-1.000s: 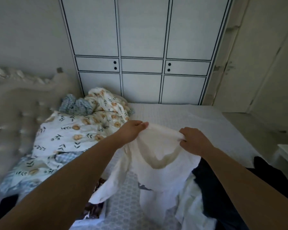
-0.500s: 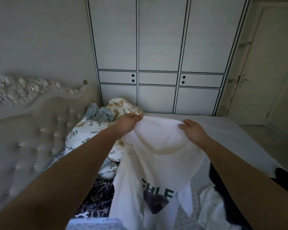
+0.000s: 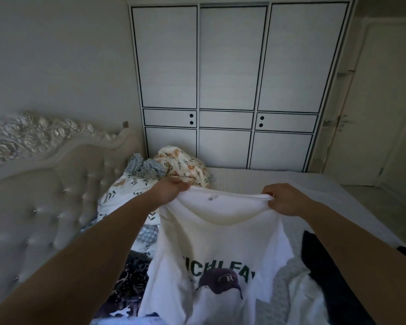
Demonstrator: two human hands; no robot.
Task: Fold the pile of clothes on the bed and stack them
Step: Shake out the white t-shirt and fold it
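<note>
Dark garment (image 3: 326,275) lies beside held white T-shirt (image 3: 211,245).

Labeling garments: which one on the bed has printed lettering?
The white T-shirt held up by both hands, with green letters and a purple cap graphic; the dark garment at right shows no lettering.

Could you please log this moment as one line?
left hand: grips white T-shirt | right hand: grips it | shirt: unfolded
</note>
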